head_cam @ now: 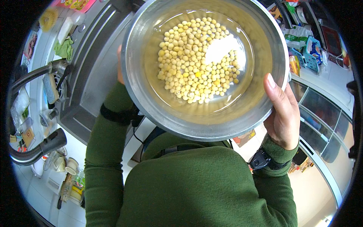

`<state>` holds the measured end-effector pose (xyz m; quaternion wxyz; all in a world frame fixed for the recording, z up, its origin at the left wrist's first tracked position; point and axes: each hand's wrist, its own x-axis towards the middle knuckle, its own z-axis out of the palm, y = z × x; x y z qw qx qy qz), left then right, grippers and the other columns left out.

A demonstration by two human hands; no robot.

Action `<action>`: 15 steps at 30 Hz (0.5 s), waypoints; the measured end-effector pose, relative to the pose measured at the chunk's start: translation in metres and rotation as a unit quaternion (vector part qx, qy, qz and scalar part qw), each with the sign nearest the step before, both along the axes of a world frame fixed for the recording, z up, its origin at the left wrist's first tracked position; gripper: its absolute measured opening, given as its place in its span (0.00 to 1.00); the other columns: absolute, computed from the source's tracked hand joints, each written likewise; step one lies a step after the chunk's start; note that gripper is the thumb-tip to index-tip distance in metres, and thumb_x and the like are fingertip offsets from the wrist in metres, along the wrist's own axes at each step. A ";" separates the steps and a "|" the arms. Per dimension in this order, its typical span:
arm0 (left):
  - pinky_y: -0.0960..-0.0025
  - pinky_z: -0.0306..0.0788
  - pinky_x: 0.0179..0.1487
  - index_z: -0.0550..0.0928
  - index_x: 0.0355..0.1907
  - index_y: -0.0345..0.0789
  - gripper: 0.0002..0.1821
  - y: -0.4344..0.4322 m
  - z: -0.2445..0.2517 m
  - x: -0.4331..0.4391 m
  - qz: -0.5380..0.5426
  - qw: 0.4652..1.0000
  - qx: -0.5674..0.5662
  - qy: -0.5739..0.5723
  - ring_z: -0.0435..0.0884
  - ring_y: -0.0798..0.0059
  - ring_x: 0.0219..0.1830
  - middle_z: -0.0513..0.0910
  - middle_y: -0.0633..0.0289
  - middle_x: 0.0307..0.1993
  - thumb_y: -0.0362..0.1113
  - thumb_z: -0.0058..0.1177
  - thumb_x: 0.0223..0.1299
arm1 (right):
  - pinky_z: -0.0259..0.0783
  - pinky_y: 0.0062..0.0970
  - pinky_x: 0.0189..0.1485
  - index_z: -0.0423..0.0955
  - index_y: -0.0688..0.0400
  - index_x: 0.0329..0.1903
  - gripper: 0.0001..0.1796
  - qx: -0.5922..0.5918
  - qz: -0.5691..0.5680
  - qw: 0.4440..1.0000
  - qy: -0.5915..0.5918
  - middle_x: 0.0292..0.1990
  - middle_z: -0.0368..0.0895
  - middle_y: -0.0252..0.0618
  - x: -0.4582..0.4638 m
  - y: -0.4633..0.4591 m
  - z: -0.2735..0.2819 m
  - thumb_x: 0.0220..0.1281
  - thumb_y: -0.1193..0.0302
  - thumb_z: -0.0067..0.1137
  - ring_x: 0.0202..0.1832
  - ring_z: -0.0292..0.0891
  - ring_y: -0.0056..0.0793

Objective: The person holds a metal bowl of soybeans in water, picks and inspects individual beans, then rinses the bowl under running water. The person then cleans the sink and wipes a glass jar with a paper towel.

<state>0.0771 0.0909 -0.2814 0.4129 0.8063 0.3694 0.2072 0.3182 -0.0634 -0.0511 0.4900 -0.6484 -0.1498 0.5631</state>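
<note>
A large stainless steel basin is held up in front of my body, between both hands. Pale yellow soybeans lie in water at its bottom, and a bright glare covers some of them on the right. My right hand grips the basin's right side, thumb over the rim and fingers on the outside. My left hand supports the opposite side; most of it is hidden behind the basin wall. The basin appears a little tilted toward me.
A dark sink lies to the left, with a curved faucet beyond it. Beside the sink are a green cloth and a sponge. Blue plastic baskets and a glass-fronted cabinet stand at right.
</note>
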 end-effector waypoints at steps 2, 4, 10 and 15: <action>0.64 0.70 0.56 0.83 0.46 0.35 0.13 0.000 0.009 -0.021 0.019 0.999 0.028 0.004 0.82 0.74 0.46 0.84 0.58 0.45 0.38 0.59 0.61 | 0.68 0.23 0.56 0.70 0.63 0.61 0.25 0.003 0.009 1.000 0.003 0.50 0.80 0.38 -0.007 -0.001 -0.001 0.66 0.63 0.61 0.52 0.75 0.23; 0.62 0.69 0.57 0.83 0.46 0.36 0.13 -0.001 0.021 -0.036 0.058 0.995 0.071 0.047 0.82 0.74 0.46 0.84 0.57 0.45 0.39 0.59 0.61 | 0.68 0.23 0.57 0.69 0.63 0.61 0.26 0.012 0.005 1.000 0.003 0.51 0.80 0.38 -0.008 0.001 -0.003 0.66 0.63 0.61 0.52 0.75 0.23; 0.69 0.72 0.54 0.84 0.44 0.37 0.10 -0.039 0.052 -0.084 0.228 0.968 -0.100 0.010 0.82 0.75 0.44 0.85 0.64 0.43 0.35 0.61 0.59 | 0.65 0.25 0.60 0.67 0.63 0.64 0.28 -0.019 0.056 0.998 0.001 0.54 0.78 0.39 -0.010 0.019 -0.008 0.67 0.63 0.60 0.55 0.72 0.25; 0.74 0.74 0.51 0.85 0.45 0.38 0.11 -0.071 0.049 -0.137 0.311 0.941 -0.136 0.020 0.82 0.76 0.43 0.85 0.65 0.42 0.34 0.62 0.60 | 0.65 0.25 0.60 0.66 0.64 0.65 0.28 -0.012 0.116 0.993 0.011 0.55 0.77 0.39 -0.031 0.039 -0.018 0.68 0.63 0.58 0.56 0.72 0.25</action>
